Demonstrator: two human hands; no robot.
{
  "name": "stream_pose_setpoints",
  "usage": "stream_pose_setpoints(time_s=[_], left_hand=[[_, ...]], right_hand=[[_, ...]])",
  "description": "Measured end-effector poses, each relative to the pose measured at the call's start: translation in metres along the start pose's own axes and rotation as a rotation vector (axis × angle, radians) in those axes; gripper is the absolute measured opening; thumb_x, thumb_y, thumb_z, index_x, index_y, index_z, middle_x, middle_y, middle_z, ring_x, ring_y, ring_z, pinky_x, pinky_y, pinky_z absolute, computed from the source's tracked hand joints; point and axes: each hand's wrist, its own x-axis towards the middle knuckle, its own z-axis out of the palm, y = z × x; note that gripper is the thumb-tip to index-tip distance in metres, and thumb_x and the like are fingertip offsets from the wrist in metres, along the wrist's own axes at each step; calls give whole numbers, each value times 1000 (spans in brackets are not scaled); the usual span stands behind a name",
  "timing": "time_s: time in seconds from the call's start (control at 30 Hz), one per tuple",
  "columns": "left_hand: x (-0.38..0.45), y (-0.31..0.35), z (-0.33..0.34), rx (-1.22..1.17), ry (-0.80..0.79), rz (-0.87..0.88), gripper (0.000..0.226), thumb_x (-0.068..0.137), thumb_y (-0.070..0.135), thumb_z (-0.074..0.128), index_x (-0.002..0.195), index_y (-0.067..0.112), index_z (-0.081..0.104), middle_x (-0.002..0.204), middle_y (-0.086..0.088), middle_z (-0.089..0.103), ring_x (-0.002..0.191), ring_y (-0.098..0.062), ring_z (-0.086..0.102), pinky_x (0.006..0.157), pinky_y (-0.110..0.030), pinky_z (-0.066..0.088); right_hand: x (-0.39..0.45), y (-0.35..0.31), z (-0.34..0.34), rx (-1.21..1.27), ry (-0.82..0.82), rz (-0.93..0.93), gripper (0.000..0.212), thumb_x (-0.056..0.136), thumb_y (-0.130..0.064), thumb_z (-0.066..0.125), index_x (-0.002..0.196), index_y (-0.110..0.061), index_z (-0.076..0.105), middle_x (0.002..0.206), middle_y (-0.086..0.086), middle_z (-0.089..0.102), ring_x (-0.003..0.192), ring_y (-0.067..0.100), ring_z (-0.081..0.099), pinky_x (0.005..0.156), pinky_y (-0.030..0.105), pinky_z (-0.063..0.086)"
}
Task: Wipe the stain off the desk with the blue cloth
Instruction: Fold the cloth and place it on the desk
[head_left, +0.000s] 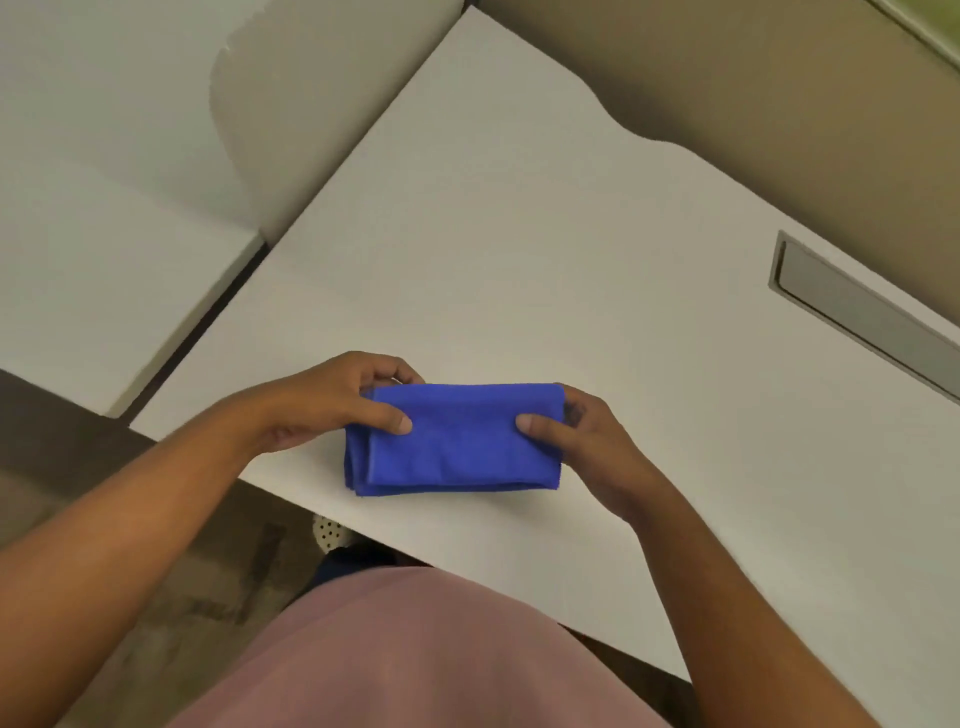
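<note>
while both hands (457, 415) pinch its ends, blue cloth (457, 441) overhangs desk (519, 234) edge.

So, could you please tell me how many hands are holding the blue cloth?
2: the left hand grips the blue cloth's left end, the right hand its right end.

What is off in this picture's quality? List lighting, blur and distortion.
Head view: warm, dim, even light with no glare; soft overall, and no stain can be made out on the desk; wide-angle tilt skews the desk edges; blue cloth, left hand and right hand are sharpest.
</note>
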Motion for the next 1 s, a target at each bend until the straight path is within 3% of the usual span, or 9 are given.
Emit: stream_pose_setpoints(time_s=[0.13,0.23,0.43,0.53,0.67,0.8,0.9,1.0], left_hand=[[34,18,25,-328,-37,50,47,85,1,73,132,11,69,131,-11,73,116,-25,71,94,-34,61],[61,38,54,-406,67,86,45,87,4,69,132,10,69,130,-11,75,116,-27,73,88,-36,63],[122,80,107,-296,285,71,28,99,8,66,126,11,72,124,-8,78,113,-26,75,99,-44,59],[162,99,124,-230,358,55,28,98,12,68,125,16,73,121,-2,79,114,-23,75,107,-49,54],[223,133,143,-247,397,90,36,96,7,68,130,18,70,127,-3,76,116,-23,73,109,-51,53],[296,176,158,-224,430,140,68,75,10,80,138,24,61,138,-7,66,121,-25,68,104,-49,57],[356,210,165,-114,516,189,64,85,3,80,139,28,55,138,-1,59,119,-22,65,92,-39,60],[415,245,171,-28,603,244,56,89,2,77,132,29,52,133,2,56,116,-21,61,86,-32,58]], right_hand=[[-19,19,-28,205,180,5,31,102,-26,68,132,-17,69,129,7,76,121,31,72,103,48,58],[-28,30,-55,257,318,2,32,103,-31,67,133,-19,68,126,6,78,119,31,73,104,53,58],[-22,44,-124,343,405,27,39,100,-29,71,138,-23,60,121,2,80,114,28,76,105,54,58],[-3,50,-165,323,453,39,52,93,-26,80,139,-29,57,120,-1,80,114,25,76,108,54,55],[29,43,-226,317,550,33,50,89,-26,83,133,-30,59,113,-1,81,109,24,77,106,52,57],[71,29,-292,334,671,-9,44,92,-28,82,127,-25,56,113,4,78,103,22,75,90,38,61],[113,17,-341,320,739,-63,35,92,-28,81,111,-22,53,117,5,73,96,18,71,73,26,53],[160,8,-387,218,795,-124,30,91,-27,82,98,-26,53,119,6,70,108,23,71,84,39,61]])
